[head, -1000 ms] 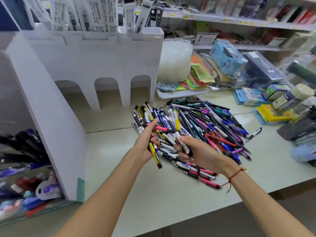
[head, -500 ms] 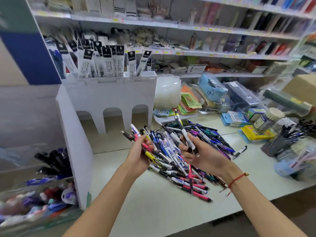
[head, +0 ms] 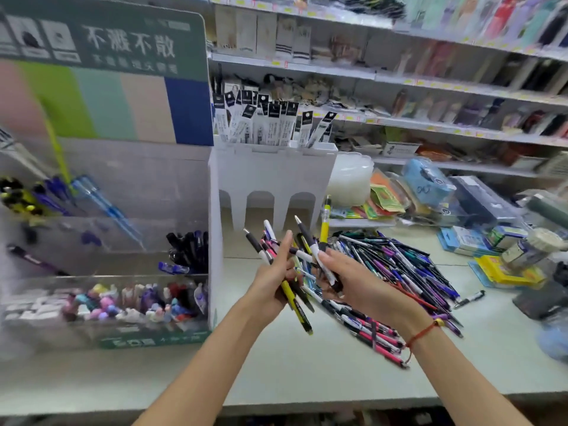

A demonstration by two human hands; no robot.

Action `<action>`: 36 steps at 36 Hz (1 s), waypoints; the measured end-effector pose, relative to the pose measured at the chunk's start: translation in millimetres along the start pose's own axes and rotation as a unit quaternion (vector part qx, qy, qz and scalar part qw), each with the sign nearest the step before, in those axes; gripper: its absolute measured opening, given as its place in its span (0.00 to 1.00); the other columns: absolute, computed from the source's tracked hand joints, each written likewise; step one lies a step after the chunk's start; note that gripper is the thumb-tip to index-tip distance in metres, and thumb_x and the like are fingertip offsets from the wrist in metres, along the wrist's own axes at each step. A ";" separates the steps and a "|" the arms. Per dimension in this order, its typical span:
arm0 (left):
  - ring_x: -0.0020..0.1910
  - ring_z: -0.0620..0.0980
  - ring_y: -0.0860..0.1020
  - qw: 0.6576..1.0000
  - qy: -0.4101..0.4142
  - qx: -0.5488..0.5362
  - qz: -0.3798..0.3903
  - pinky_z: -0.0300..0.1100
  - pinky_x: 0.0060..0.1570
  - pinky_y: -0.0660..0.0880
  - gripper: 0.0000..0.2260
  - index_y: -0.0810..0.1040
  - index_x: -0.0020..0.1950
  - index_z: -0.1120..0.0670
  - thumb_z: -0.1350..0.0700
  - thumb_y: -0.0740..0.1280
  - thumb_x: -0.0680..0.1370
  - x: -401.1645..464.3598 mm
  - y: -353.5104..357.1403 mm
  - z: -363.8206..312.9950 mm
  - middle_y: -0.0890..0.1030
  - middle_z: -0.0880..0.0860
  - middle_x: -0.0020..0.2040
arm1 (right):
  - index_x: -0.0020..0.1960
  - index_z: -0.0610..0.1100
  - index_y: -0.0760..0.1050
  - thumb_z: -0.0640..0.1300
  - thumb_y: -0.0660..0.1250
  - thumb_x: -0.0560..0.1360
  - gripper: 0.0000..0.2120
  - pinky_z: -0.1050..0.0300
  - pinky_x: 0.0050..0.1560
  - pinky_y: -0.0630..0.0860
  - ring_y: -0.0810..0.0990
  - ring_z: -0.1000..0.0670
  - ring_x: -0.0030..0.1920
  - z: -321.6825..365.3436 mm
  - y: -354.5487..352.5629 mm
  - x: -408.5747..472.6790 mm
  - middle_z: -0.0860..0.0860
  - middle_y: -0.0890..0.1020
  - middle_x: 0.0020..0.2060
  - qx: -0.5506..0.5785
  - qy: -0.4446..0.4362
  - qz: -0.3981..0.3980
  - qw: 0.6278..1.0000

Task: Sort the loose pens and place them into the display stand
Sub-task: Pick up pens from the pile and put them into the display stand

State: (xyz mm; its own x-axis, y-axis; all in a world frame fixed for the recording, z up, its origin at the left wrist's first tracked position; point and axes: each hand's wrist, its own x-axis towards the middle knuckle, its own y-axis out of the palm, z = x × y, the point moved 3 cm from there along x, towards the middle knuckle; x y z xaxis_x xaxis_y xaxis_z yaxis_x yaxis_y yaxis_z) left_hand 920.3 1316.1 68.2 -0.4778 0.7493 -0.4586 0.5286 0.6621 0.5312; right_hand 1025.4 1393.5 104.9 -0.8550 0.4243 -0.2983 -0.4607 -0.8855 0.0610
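A big pile of loose pens (head: 399, 272) lies on the pale counter, right of centre. My left hand (head: 273, 281) grips a bunch of pens, among them a yellow and black one (head: 296, 305) that points down. My right hand (head: 353, 281) holds a few pens, including a white and black one (head: 319, 256) and a yellow one (head: 324, 222) that stick up. Both hands hover close together above the pile's left edge. The clear tiered display stand (head: 123, 235) stands to the left, with pens in several compartments.
A white arched holder (head: 273, 176) with packaged refills stands behind the hands. Boxes, packets and jars (head: 461, 210) crowd the counter's right side. One stray pen (head: 468, 299) lies right of the pile. Shelves of goods run across the back.
Both hands have lifted their pens up off the pile and come closer together. The view has swung up and left, so the display stand's compartments and header card now show.
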 end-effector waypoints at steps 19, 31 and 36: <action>0.31 0.53 0.74 0.998 0.021 0.043 -0.050 0.38 0.30 0.73 0.12 0.71 0.41 0.53 0.48 0.64 0.80 -76.4 -194.6 -117.8 0.72 0.55 0.34 | 0.49 0.44 0.83 0.51 0.56 0.82 0.19 0.56 0.58 0.73 0.81 0.50 0.53 17.0 213.7 33.5 0.51 0.85 0.48 -0.208 -0.022 -0.086 0.974; 0.50 0.55 0.81 0.996 0.077 0.021 -0.036 0.47 0.46 0.79 0.17 0.78 0.59 0.57 0.46 0.63 0.79 -125.1 -307.1 -174.2 0.83 0.58 0.51 | 0.48 0.41 0.77 0.48 0.59 0.81 0.13 0.57 0.41 0.68 0.73 0.46 0.39 26.0 356.5 68.7 0.37 0.74 0.39 -0.254 -0.042 -0.006 0.966; 0.36 0.49 0.80 0.993 0.100 0.009 -0.068 0.40 0.35 0.77 0.08 0.78 0.47 0.54 0.51 0.63 0.80 -128.1 -335.0 -185.1 0.81 0.53 0.40 | 0.42 0.40 0.78 0.52 0.62 0.80 0.17 0.55 0.36 0.63 0.67 0.48 0.35 27.2 385.4 84.2 0.45 0.71 0.34 -0.339 -0.022 0.050 0.939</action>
State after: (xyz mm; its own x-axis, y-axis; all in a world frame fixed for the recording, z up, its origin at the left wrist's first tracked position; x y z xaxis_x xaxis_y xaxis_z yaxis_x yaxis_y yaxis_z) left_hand 674.5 996.1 80.9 -0.6745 0.6372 -0.3729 0.4617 0.7582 0.4604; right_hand 769.4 1093.2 129.2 -0.9019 0.3270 -0.2824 -0.1333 -0.8323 -0.5380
